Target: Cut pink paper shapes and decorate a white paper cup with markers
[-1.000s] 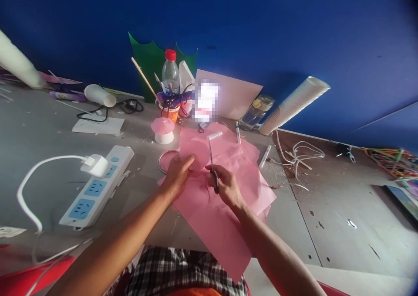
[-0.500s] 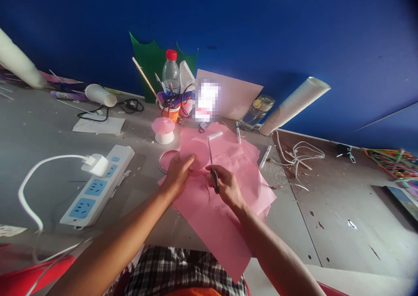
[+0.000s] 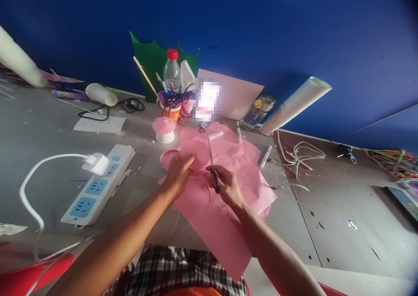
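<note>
My left hand (image 3: 180,170) pinches a round pink paper disc (image 3: 200,153) by its lower left edge, thumb on top. In my right hand (image 3: 227,185) are scissors (image 3: 214,179) with dark handles, their blades pointing away from me beside the disc's right edge. The blades look closed or nearly so. Under both hands lie several pink paper sheets (image 3: 218,230), overlapping and partly creased. A ring-shaped rim (image 3: 160,161) shows just left of the disc, partly hidden by my left hand. Behind it stands a small white cup with a pink paper top (image 3: 164,125).
A white power strip (image 3: 98,187) with a plugged-in charger lies at left. At the back are a red-capped bottle (image 3: 172,71), a blurred bright screen (image 3: 207,100), a glass jar (image 3: 257,113) and a leaning stack of paper cups (image 3: 295,106). White markers (image 3: 266,156) lie right of the sheets.
Almost nothing differs. The whole view has shifted very slightly, while both hands, the disc and the scissors keep their places.
</note>
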The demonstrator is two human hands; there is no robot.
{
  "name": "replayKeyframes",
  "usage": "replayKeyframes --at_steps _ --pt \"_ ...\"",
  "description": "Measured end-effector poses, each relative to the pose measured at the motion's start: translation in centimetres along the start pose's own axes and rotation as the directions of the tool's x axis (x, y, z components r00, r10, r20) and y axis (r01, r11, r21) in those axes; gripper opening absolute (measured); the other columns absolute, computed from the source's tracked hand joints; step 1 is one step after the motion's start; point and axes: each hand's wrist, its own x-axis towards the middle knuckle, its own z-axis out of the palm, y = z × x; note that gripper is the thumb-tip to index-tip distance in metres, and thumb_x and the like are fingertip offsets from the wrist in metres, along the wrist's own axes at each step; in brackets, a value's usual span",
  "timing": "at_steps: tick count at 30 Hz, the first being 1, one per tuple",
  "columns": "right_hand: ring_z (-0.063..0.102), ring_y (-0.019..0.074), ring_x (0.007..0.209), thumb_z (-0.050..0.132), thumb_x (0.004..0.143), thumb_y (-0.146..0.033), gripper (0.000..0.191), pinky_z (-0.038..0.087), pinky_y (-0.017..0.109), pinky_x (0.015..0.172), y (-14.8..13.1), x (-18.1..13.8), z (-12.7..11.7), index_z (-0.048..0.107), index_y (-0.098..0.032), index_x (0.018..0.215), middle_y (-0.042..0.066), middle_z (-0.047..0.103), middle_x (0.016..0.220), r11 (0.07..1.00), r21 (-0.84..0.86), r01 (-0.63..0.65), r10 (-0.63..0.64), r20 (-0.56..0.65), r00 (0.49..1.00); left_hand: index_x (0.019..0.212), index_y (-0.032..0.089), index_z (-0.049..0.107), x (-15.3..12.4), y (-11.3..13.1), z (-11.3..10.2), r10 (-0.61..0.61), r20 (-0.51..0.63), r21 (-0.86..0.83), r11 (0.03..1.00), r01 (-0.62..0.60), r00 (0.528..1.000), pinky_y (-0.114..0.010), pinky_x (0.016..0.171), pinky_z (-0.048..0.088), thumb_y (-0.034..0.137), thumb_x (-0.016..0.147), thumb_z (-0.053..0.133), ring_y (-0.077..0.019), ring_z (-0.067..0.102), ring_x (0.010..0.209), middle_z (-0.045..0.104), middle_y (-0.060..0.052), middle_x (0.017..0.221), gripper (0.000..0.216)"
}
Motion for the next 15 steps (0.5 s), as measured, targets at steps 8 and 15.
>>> replayKeyframes --at_steps 8,15 --pt "0.046 0.0104 0.047 0.067 0.073 -0.042 0.034 0.036 0.024 0.046 0.01 0.01 -0.04 0.066 -0.016 0.095 -0.005 0.051 0.051 1.0 -0.005 -0.005 0.005 0.003 1.0 0.077 0.017 0.061 0.12 -0.09 0.01 0.007 -0.001 -0.01 1.0 -0.007 1.0 -0.023 0.06 0.047 0.024 0.068 0.069 -0.0096 0.055 0.056 0.06 0.003 0.063 0.014" --pt "0.049 0.0113 0.049 0.07 0.069 -0.041 0.034 0.039 0.024 0.047 -0.22 0.07 -0.21 0.065 -0.017 0.092 -0.004 0.052 0.051 0.998 -0.049 -0.027 0.026 -0.013 1.0 0.073 0.017 0.059 0.16 -0.25 -0.32 0.002 -0.014 -0.001 1.0 -0.002 1.0 -0.022 0.062 0.048 0.025 0.068 0.071 -0.0081 0.054 0.056 0.059 0.004 0.064 0.015"
